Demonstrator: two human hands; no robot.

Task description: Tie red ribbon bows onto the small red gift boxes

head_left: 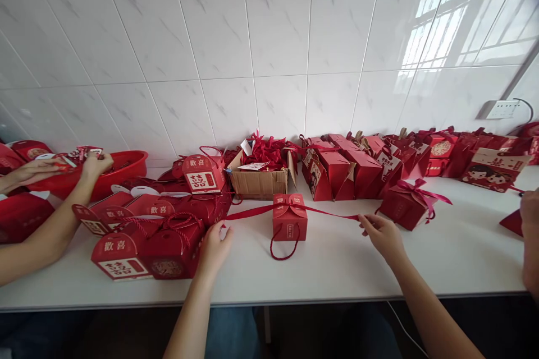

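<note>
A small red gift box [290, 217] stands on the white table in front of me, its red cord handle hanging down at the front. Across its top runs a red ribbon [252, 212], stretched out to both sides. My left hand [217, 244] pinches the ribbon's left end, close beside the group of red boxes. On the other side, my right hand [382, 235] has the right end pinched between thumb and fingers. Near that hand sits a red box with a tied ribbon bow [406, 205].
Behind the box is a cardboard box [259, 184] of red ribbons. Several red boxes [122, 258] are grouped at left, more [362, 165] line the wall at right. A co-worker's hands [95, 165] work over a red basin [133, 171]; another person's hand [530, 213] shows at far right.
</note>
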